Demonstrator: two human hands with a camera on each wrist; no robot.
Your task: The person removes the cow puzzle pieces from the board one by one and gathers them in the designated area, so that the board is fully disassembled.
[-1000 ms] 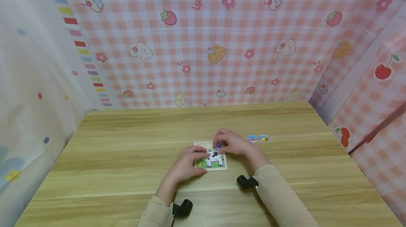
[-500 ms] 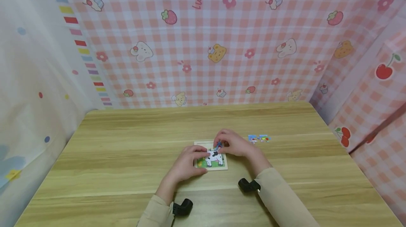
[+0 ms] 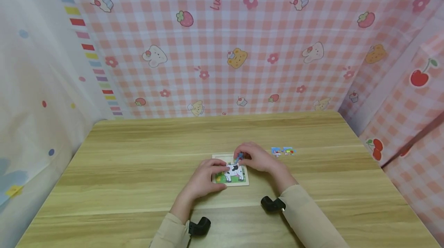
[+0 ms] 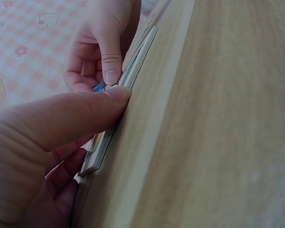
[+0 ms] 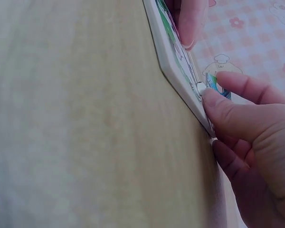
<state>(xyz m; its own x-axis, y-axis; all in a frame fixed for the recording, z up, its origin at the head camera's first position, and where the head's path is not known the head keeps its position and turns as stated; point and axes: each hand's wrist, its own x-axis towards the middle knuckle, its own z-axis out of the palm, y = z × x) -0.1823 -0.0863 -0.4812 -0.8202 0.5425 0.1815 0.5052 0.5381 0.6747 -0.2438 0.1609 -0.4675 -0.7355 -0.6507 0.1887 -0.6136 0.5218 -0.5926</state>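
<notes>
A small wooden jigsaw puzzle board [image 3: 239,185] with a black-and-white cow picture lies mid-table. My left hand [image 3: 204,178] holds its left side, the thumb [image 4: 116,94] along the near edge and the other fingers reaching over the picture and the left edge. At the far right part of the board, my right hand [image 3: 254,156] pinches a blue puzzle piece [image 3: 239,157] between thumb and index finger. In the right wrist view this piece [image 5: 211,81] stands tilted above the board's surface, while the lower fingers sit beside the board's corner. Fingers hide part of the picture.
Two loose puzzle pieces, one with blue and white [image 3: 275,151] and one with green and yellow [image 3: 288,151], lie to the right beyond the right hand. A pink checked curtain [image 3: 222,86] hangs behind the wooden table [image 3: 138,155]. Black wrist cameras stick out from both sleeves.
The right hand has shifted very slightly to the right, and the blue piece has tilted a little in its fingers. The left hand and the board stay in place.
</notes>
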